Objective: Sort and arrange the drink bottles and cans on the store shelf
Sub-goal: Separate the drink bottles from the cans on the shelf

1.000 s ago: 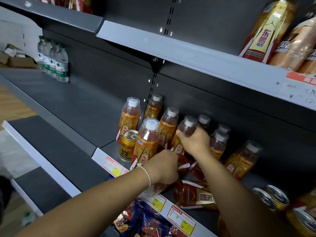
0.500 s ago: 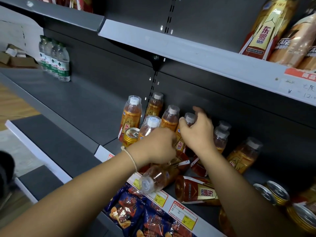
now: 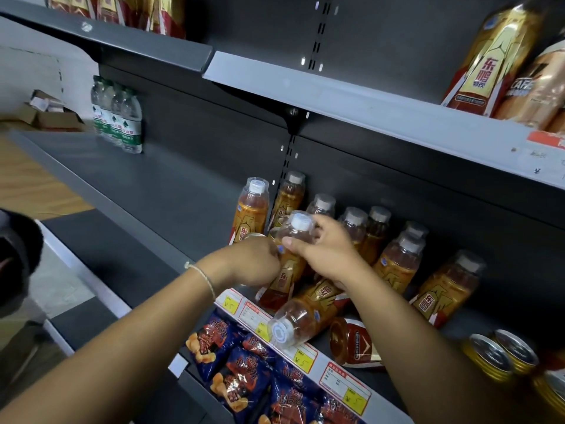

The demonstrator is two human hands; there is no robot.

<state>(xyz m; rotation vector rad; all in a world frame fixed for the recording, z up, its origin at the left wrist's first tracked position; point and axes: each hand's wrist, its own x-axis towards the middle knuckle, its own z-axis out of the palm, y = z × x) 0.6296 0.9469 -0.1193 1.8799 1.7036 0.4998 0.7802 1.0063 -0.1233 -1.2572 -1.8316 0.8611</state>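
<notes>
Orange drink bottles with white caps stand in rows on the dark shelf. My right hand grips the neck of a front bottle, which leans to the right. Just left of it, my left hand curls over a gold can; only the can's top rim shows above my knuckles. One bottle lies on its side with its cap over the shelf's front edge. Another fallen bottle lies beside it.
Several gold cans stand at the right end. Water bottles stand far left on the same shelf, with bare shelf between. Snack bags fill the shelf below. Large bottles lean on the shelf above.
My right hand came forward from the back bottles and took the front bottle's neck. My left hand slid left off that bottle and onto the gold can.
</notes>
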